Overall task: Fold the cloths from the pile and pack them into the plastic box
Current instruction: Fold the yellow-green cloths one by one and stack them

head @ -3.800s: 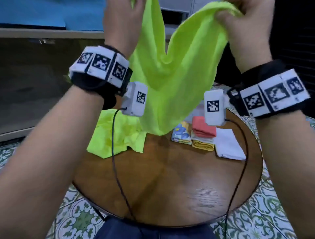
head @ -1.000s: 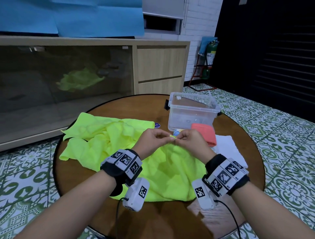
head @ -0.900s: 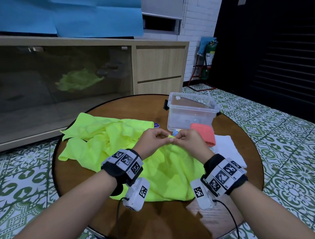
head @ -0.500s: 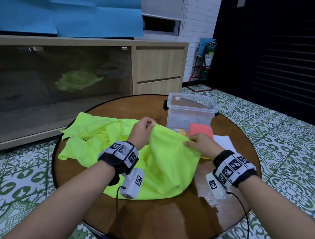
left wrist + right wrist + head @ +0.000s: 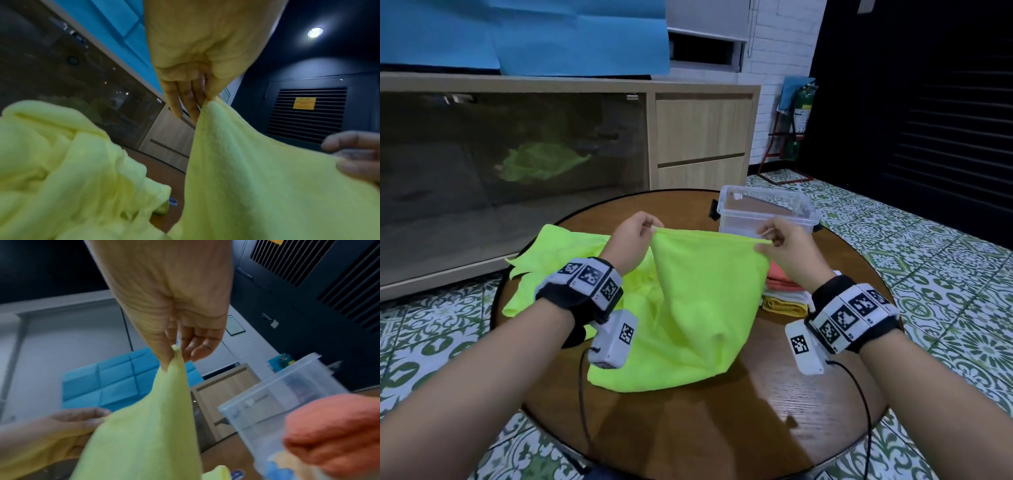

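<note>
Two hands, both pinching one neon yellow-green cloth (image 5: 705,308): left hand (image 5: 631,236) pinches its top-left corner between thumb and fingers, right hand (image 5: 786,245) pinches the top-right corner, top edge stretched taut between them, lower end resting on the round wooden table (image 5: 774,411). One more yellow-green cloth (image 5: 558,253) lies crumpled at 10 o'clock. One clear plastic box (image 5: 767,212), open, at 1 o'clock near the far rim. Folded stack (image 5: 784,287) at 3 o'clock just beside the held cloth: coral on top, then white and yellow; probably more underneath, partly hidden. Green patterned floor tiles (image 5: 945,274) all round, wooden cabinet (image 5: 702,133) with dark glass at 12 o'clock. Bare tabletop at 6 o'clock, towards the near rim.
</note>
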Tool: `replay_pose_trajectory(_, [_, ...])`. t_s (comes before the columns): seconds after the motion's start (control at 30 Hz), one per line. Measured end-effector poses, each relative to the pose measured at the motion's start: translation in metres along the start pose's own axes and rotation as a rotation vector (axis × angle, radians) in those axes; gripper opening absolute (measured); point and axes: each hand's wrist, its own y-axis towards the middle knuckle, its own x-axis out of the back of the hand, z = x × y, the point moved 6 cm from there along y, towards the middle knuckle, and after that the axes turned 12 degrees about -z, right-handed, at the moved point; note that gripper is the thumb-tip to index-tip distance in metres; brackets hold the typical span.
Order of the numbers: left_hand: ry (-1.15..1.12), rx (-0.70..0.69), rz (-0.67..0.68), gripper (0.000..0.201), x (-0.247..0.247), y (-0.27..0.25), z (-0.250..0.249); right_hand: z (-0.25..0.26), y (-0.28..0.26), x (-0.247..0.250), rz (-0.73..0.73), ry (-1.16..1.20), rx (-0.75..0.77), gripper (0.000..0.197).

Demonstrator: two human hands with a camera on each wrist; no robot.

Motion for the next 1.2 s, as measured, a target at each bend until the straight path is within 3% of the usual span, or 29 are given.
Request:
replay_pose_trajectory(0.13, [0.201,-0.074,0.003,0.029,0.013,0.002,-0.009,0.026,-0.002,-0.002,-0.017,0.194,0.058,0.026])
replay_pose_trajectory(0.23, [0.222,-0.346,0.133,0.054,0.004,-0.016,-0.05,0.044,-0.006,-0.014,0.026,0.24,0.112,0.03])
replay_pose_trajectory(0.33, [0.282,-0.531,0.268,0.051,-0.016,-0.032,-0.09,0.058,-0.008,-0.025,0.038,0.304,0.143,0.032])
replay_pose_trajectory(0.47, [0.315,-0.564,0.136,0.025,-0.012,-0.028,-0.111,0.052,-0.01,-0.018,-0.039,0.498,0.031,0.019])
replay_pose_trajectory(0.53, [0.298,-0.573,0.088,0.02,-0.005,-0.024,-0.115,0.047,-0.017,-0.022,0.08,0.491,-0.015,0.012])
replay_pose_trajectory(0.63, [0.138,-0.526,0.035,0.019,0.006,-0.016,-0.12,0.033,-0.028,-0.044,0.307,0.336,-0.02,0.023])
replay_pose_trajectory(0.77, [0.045,-0.515,-0.025,0.017,0.016,-0.007,-0.135,0.015,-0.025,-0.062,0.271,0.212,-0.041,0.02])
replay_pose_trajectory(0.93, [0.047,-0.518,-0.191,0.022,0.041,0.011,-0.16,0.016,-0.029,-0.068,0.213,0.296,-0.062,0.03])
replay_pose_trajectory(1.07, [-0.026,-0.489,-0.376,0.024,0.075,0.033,-0.173,-0.003,-0.036,-0.078,0.304,0.201,-0.075,0.042])
replay_pose_trajectory(1.2, [-0.07,-0.458,-0.48,0.024,0.101,0.05,-0.176,-0.044,-0.05,-0.088,0.518,-0.009,-0.151,0.044])
